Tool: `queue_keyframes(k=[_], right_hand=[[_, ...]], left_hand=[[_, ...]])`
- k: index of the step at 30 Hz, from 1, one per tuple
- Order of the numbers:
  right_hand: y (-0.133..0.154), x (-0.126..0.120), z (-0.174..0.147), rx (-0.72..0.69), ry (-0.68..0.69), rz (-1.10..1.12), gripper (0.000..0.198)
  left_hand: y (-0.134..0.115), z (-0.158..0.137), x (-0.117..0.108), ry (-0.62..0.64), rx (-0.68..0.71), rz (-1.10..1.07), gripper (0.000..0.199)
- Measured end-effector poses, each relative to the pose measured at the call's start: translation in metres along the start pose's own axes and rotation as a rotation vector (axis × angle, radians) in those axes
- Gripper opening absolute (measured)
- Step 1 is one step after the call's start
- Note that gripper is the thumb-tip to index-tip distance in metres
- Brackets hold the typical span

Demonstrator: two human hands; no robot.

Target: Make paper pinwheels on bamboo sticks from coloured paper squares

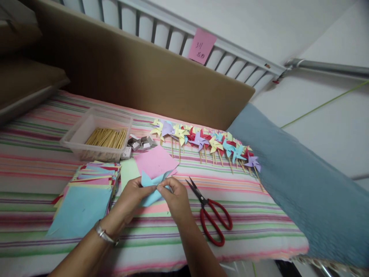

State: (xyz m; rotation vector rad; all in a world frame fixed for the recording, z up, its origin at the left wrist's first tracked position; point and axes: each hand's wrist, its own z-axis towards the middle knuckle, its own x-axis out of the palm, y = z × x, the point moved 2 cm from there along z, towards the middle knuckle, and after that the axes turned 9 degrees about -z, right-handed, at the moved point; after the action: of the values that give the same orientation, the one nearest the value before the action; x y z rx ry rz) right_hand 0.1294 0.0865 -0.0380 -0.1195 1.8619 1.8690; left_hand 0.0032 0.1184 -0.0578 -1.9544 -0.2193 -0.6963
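Note:
A light blue paper pinwheel [150,198] with its points folded inward is pinched at the middle between my two hands. My left hand [135,192] grips its left side, thumb pressed near the centre. From the right, the fingertips of my right hand [175,194] close on the centre as well; whether a pin is between them is too small to tell. Beneath and behind lie a pink paper sheet [157,159] and a pale green sheet [128,171]. Red-handled scissors [206,204] rest partly spread beside my right hand, blades pointing away.
A stack of coloured paper squares [82,209] lies at the left. Behind it stands a clear plastic bin [70,140] of wooden sticks [108,137], with small open boxes [141,142] alongside. Finished pinwheels [199,140] line the back right, before a cardboard panel [144,80].

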Motion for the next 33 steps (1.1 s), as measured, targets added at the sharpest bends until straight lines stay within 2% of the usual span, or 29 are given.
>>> queue_keyframes(k=[5, 24, 33], right_hand=[[-0.0016, -0.002, 0.0003, 0.001, 0.003, 0.048, 0.005], [-0.0089, -0.0012, 0.0014, 0.054, 0.02, 0.095, 0.006], [-0.0086, -0.0014, 0.001, 0.047, 0.021, 0.084, 0.006]], left_hand=[[-0.0007, 0.0005, 0.0018, 0.112, -0.06, -0.107, 0.021], [0.0004, 0.0042, -0.0004, 0.076, -0.111, -0.086, 0.022], [0.0044, 0.0048, -0.0031, 0.134, -0.096, -0.097, 0.02]])
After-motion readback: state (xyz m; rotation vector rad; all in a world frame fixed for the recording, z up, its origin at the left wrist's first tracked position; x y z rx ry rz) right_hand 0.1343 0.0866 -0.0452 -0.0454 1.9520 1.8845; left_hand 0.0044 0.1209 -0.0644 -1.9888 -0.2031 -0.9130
